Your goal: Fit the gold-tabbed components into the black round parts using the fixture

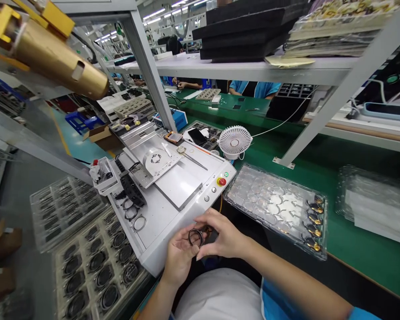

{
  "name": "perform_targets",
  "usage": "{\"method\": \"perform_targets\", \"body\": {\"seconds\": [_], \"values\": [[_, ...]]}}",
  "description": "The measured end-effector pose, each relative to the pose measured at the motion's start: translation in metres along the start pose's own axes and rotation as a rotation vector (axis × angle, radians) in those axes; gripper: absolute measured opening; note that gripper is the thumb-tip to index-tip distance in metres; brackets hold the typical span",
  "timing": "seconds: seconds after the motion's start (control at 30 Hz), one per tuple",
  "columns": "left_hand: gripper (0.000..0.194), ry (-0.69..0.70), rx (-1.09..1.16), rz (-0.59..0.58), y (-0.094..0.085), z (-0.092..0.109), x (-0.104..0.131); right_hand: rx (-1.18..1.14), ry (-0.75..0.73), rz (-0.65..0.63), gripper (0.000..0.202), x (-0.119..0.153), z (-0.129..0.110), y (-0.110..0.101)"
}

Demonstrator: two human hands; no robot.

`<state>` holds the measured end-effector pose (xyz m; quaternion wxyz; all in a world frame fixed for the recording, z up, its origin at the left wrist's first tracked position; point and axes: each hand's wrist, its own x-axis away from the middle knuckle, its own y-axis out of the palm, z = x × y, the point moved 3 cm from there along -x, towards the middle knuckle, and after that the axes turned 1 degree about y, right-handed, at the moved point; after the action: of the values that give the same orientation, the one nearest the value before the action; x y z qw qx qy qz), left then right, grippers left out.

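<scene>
Within left grip (180, 254) | black ring (190, 238), clamped | right grip (228, 238) just beside, closure unclear

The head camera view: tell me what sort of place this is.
Probably an electronics assembly floor: a machine with a red emergency-stop button, compartment trays of round black parts, and people in blue working along a green bench.

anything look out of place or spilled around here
The clear tray sits at an angle, its near side apparently overhanging the green bench. Loose rings lie on the white machine, outside any tray. No spill shows.
</scene>
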<state>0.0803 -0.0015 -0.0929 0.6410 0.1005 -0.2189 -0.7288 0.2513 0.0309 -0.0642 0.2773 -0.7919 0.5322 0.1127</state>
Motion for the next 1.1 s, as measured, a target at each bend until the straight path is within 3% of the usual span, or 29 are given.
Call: {"method": "perform_targets", "body": {"seconds": [0.07, 0.13, 0.2, 0.23, 0.3, 0.37, 0.5, 0.63, 0.87, 1.0, 1.1], "values": [[0.047, 0.110, -0.095, 0.026, -0.007, 0.014, -0.003, 0.156, -0.056, -0.071, 0.100, -0.025, 0.006, -0.030], [0.043, 0.274, -0.240, 0.057, -0.016, 0.031, -0.007, 0.355, -0.013, 0.010, 0.093, -0.064, 0.023, -0.085], [0.041, 0.474, -0.394, 0.097, -0.026, 0.049, -0.010, 0.617, 0.131, 0.266, 0.081, -0.107, 0.047, -0.157], [0.041, 0.564, -0.453, 0.114, -0.030, 0.056, -0.011, 0.734, 0.240, 0.354, 0.085, -0.126, 0.061, -0.191], [0.043, 0.679, -0.526, 0.122, -0.036, 0.065, -0.013, 0.848, 0.470, 0.331, 0.097, -0.155, 0.088, -0.244], [0.045, 0.705, -0.569, 0.109, -0.040, 0.066, -0.015, 0.849, 0.600, 0.244, 0.098, -0.168, 0.106, -0.273], [0.049, 0.712, -0.633, 0.083, -0.038, 0.061, -0.015, 0.828, 0.661, 0.216, 0.077, -0.162, 0.119, -0.285], [0.053, 0.723, -0.660, 0.027, -0.034, 0.060, -0.015, 0.834, 0.691, 0.229, 0.074, -0.149, 0.114, -0.288], [0.053, 0.763, -0.666, -0.015, -0.032, 0.062, -0.016, 0.710, 0.467, 0.273, 0.078, -0.155, 0.056, -0.301], [0.053, 0.767, -0.686, -0.011, -0.031, 0.061, -0.015, 0.568, 0.371, 0.246, 0.074, -0.176, 0.025, -0.276], [0.053, 0.778, -0.702, -0.003, -0.030, 0.060, -0.014, 0.465, 0.343, 0.168, 0.071, -0.192, 0.022, -0.246]]}}
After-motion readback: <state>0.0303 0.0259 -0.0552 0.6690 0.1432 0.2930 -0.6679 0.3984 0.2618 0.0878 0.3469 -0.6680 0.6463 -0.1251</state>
